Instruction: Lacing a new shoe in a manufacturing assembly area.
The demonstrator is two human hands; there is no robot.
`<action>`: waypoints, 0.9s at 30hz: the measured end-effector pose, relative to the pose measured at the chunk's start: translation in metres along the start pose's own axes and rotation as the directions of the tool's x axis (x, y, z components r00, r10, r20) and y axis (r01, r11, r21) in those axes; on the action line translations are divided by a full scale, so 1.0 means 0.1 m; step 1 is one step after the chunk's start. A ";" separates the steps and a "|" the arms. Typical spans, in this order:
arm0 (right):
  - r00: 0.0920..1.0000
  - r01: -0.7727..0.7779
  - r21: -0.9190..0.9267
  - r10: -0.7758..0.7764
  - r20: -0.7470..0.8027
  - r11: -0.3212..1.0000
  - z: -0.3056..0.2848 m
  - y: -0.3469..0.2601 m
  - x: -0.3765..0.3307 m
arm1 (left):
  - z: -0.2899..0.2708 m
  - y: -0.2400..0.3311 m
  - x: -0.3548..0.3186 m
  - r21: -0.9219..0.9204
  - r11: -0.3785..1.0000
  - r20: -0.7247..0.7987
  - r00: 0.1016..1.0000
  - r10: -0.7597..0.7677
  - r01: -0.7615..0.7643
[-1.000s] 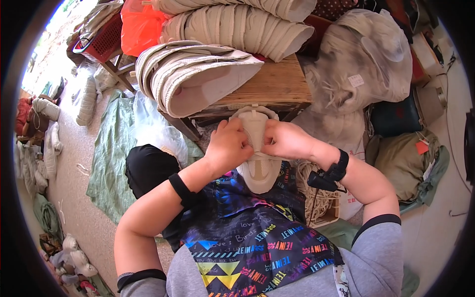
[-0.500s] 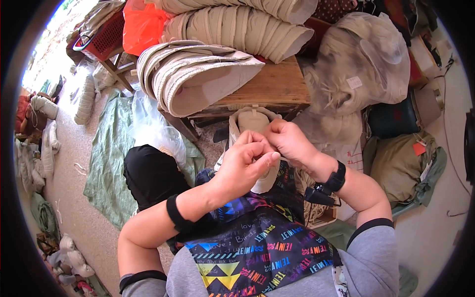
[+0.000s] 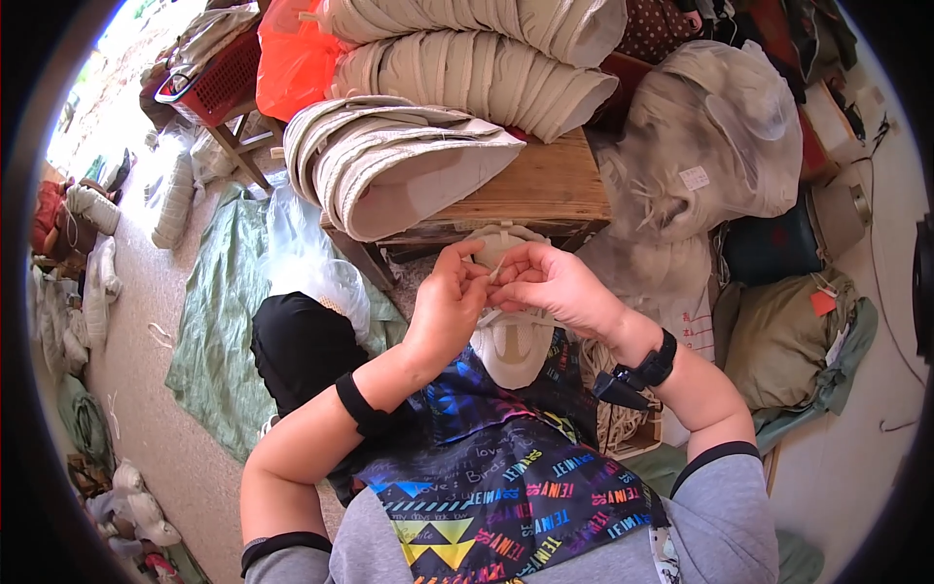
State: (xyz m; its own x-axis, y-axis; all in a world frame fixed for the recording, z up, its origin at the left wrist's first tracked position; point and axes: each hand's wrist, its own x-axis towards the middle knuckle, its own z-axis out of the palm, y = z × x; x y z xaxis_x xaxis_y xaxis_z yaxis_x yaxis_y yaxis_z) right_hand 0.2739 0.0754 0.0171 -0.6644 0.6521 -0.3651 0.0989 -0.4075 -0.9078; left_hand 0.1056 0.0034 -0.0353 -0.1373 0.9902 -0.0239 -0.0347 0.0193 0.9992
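Observation:
A cream shoe upper (image 3: 513, 352) lies on my apron-covered lap, its rounded toe toward me and its opening away from me. Above its lacing area my two hands meet, fingertips almost touching. Between them shows the thin pale end of a shoelace (image 3: 497, 272). My left hand (image 3: 453, 292) is closed in a pinch at the lace. From the other side my right hand (image 3: 545, 284) has its fingers curled and pressed together on the lace. The rest of the lacing is partly hidden beneath the hands.
Nested beige shoe uppers (image 3: 418, 175) stand on a wooden stool (image 3: 545, 185) just ahead, with longer stacks behind. Right of it sits a clear plastic bag (image 3: 715, 136). A box of cords (image 3: 623, 428) is by my right knee. Green sheeting (image 3: 209, 331) covers floor at left.
My hands have turned and shifted slightly left, with the right fingers now toward the left hand. More of the shoe's toe shows, and the lace end has come into sight.

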 end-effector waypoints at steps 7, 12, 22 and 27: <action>0.998 0.050 -0.045 -0.051 -0.041 0.998 0.13 -0.08 0.04 | -0.05 0.24 -0.01 0.144 0.987 0.024 0.997 -0.076 0.072; 0.824 0.550 -0.197 -0.566 -0.029 0.812 0.23 -0.58 -0.05 | -0.16 0.39 0.07 -0.375 0.900 0.293 0.949 -0.115 0.225; -0.232 0.864 -0.477 -0.968 -0.097 -0.159 0.23 -2.35 -0.59 | 0.20 0.25 -0.10 -0.048 0.990 0.763 0.644 -0.049 0.133; 0.516 0.681 -0.559 -0.852 -0.093 0.473 -0.56 -2.01 -0.30 | 0.00 0.97 -0.25 0.086 0.974 0.661 0.743 0.102 -0.211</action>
State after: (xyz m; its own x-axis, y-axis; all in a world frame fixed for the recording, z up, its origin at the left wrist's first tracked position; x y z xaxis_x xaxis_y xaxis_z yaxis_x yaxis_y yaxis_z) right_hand 0.3158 0.1736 0.1987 -0.3580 0.7426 0.5660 0.0085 0.6087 -0.7934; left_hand 0.1060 -0.0197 0.0620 0.5489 0.8292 0.1055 0.0802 -0.1778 0.9808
